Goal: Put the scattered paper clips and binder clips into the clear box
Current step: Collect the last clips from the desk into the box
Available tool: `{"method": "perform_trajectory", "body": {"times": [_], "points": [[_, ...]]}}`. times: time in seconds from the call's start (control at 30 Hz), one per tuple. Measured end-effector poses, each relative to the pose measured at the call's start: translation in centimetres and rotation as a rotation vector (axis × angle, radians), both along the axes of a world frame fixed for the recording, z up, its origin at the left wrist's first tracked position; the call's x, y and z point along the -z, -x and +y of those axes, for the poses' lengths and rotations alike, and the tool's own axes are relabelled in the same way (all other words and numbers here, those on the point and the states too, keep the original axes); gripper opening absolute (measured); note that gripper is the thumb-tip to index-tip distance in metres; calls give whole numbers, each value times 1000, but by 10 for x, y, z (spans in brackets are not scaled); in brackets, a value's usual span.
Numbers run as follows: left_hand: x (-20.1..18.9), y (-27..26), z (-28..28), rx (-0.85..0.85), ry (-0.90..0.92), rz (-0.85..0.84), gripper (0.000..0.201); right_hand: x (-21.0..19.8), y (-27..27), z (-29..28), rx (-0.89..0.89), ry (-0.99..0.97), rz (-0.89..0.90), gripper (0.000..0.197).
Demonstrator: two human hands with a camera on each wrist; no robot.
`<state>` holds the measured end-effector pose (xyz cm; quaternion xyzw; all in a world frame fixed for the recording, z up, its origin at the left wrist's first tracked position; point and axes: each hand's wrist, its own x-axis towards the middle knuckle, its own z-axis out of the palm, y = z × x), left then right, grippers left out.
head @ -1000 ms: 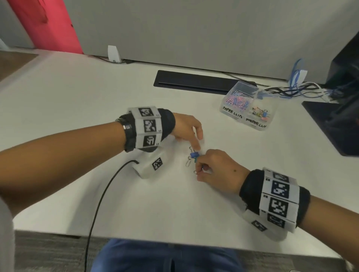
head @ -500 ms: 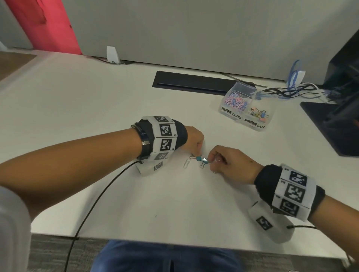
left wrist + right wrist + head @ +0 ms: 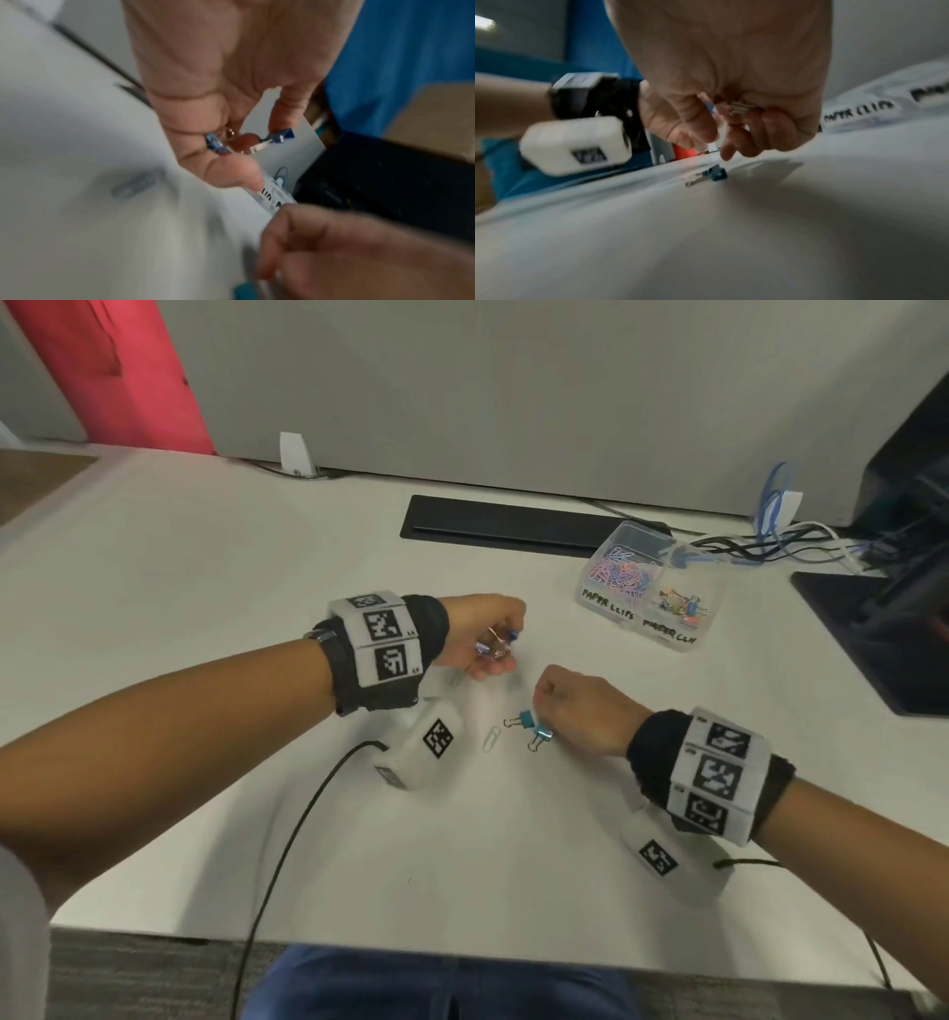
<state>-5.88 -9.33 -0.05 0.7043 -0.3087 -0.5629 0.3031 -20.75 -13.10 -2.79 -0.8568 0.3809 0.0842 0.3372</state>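
Two teal binder clips [image 3: 531,730] and one paper clip [image 3: 491,738] lie on the table [image 3: 205,588] beside the right hand [image 3: 577,711], whose curled fingers pinch small metal pieces. Left hand [image 3: 480,636] cradles gathered clips [image 3: 494,645]. Gathering continues; next comes carrying them to the clear box [image 3: 649,595], far right.

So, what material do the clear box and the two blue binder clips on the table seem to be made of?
The clear box: apparently transparent plastic, slightly glossy; its contents show through the walls. The two blue binder clips: probably painted metal bodies with shiny wire handles, judging by the glints. The table: a matte white surface; its material is unclear.
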Motion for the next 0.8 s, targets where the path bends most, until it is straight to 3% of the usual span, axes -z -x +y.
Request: {"method": "perform_trajectory", "body": {"times": [0.13,0.27,0.33,0.4,0.5,0.57,0.7,0.8], "points": [[-2,-9,4,-241,57,387,21,6,1,6,-128,62,89,32],[-4,-7,1,-256,74,440,27,10,0,1,-125,56,81,26],[-6,-2,-4,-192,61,290,25,12,-1,-2,-143,77,79,22],[-6,5,-8,-43,35,12,21,14,1,-6,-153,117,85,18],[0,18,-7,441,-12,-589,16,15,9,-15,-139,160,87,20],[8,27,-4,683,-17,-849,25,14,16,-21,-139,169,55,22],[21,38,-6,809,-4,-945,25,11,31,-28,-182,135,-4,17],[19,41,-12,851,-34,-936,37,13,36,-32,-170,124,-11,15]]}}
